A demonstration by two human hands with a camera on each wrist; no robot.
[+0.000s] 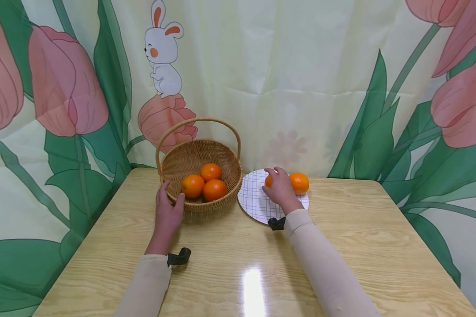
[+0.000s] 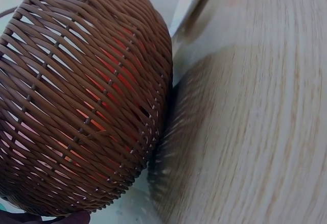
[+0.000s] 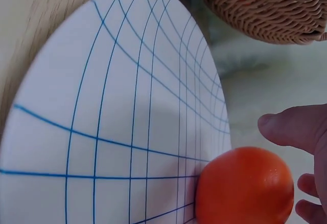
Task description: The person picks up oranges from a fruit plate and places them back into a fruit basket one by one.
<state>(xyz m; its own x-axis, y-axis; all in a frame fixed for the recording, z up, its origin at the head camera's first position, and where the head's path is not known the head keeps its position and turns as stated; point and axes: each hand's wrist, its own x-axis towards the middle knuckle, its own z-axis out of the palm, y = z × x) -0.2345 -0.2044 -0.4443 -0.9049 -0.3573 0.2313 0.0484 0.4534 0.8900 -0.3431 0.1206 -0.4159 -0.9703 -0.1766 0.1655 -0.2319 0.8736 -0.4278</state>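
Note:
At the wicker basket point(image 1: 201, 205), my left hand point(image 1: 169, 210) grips the front left rim with thumb and fingers spread to either side; the left wrist view catches only its fingertips below the woven wall point(image 2: 82, 96). Three oranges point(image 1: 214, 190) lie inside the basket. Over the white plate point(image 1: 254, 200) with blue grid lines, my right hand point(image 1: 280, 188) hovers beside an orange point(image 3: 245, 188), its thumb standing apart from the fruit in the right wrist view. The hand partly hides this orange in the head view. A second orange point(image 1: 299, 183) sits at the plate's right edge.
The wooden table point(image 1: 222, 264) runs back to a curtain point(image 1: 301, 88) printed with tulips and a rabbit. The basket's tall arched handle point(image 1: 206, 119) stands upright above the fruit. The plate lies just right of the basket.

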